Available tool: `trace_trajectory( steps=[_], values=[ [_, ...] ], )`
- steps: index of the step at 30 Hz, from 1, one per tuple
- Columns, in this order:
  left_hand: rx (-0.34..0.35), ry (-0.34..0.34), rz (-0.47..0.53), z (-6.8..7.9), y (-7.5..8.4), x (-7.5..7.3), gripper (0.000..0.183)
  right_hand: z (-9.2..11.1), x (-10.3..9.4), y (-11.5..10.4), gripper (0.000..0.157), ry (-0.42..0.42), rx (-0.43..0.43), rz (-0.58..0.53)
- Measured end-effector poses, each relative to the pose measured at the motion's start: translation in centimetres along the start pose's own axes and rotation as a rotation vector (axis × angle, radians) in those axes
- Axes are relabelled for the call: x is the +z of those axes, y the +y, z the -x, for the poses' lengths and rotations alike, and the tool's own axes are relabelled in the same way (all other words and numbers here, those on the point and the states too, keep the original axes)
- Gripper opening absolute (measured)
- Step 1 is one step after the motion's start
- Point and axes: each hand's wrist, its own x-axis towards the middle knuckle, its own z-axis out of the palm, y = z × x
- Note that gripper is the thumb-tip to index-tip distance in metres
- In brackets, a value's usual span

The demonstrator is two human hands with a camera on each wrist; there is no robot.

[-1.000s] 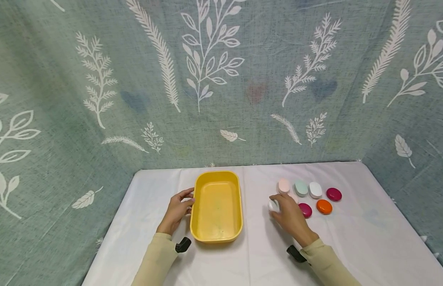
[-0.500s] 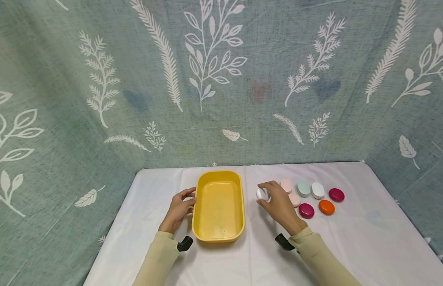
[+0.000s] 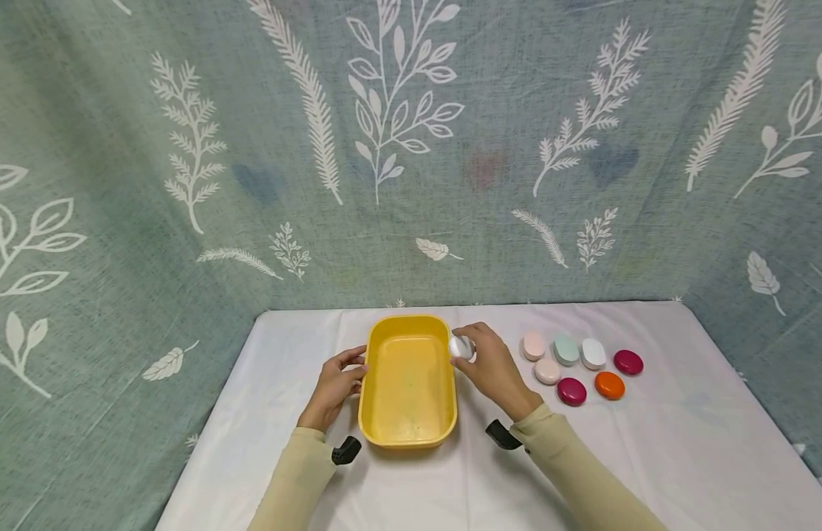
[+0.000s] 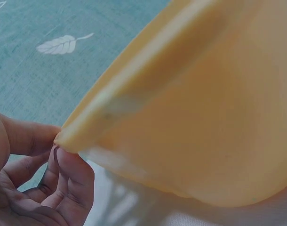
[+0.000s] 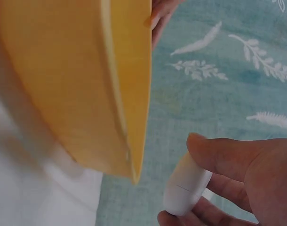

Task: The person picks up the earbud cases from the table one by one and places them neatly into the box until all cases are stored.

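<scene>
The yellow tub (image 3: 408, 435) looks like smooth moulded plastic with a dull satin sheen. The white case (image 3: 461, 347) in the right hand (image 3: 493, 369) is glossy, hard plastic with a fine seam. The oval cases (image 3: 573, 391) nearby look equally smooth and shiny. The counter (image 3: 683, 442) wears matt white cloth, slightly creased. The backdrop (image 3: 119, 221) is coarse, woven, matt green fabric printed with white leaves.

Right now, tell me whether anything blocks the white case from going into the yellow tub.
Nothing visible does. The right hand holds the white case at the yellow tub's right rim; the tub looks empty. The left hand grips the opposite rim.
</scene>
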Motion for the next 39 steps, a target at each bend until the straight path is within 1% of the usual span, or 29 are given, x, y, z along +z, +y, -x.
trace_trajectory(
  steps=[6,15,22,28,33,39],
  values=[
    [0.003,0.008,-0.001,0.0,0.0,0.0,0.046,-0.9,1.0,-0.9,0.047,-0.032,-0.002,-0.014],
    [-0.003,0.009,0.001,0.1,0.0,0.0,0.045,-2.1,2.3,-1.9,0.048,-0.069,0.024,-0.042],
    [-0.002,0.002,0.008,0.1,0.0,0.0,0.046,-2.8,3.4,-2.5,0.047,-0.087,-0.007,-0.056],
    [-0.001,0.003,0.017,0.1,0.0,0.0,0.046,-3.6,4.6,-3.1,0.045,-0.098,-0.011,-0.063],
    [0.007,0.003,0.015,0.0,-0.2,0.0,0.046,-4.2,5.6,-3.2,0.044,-0.108,0.004,-0.068],
    [-0.003,0.006,0.019,-0.2,-0.3,0.0,0.046,-4.6,6.5,-3.0,0.043,-0.122,-0.005,-0.077]
  ],
)
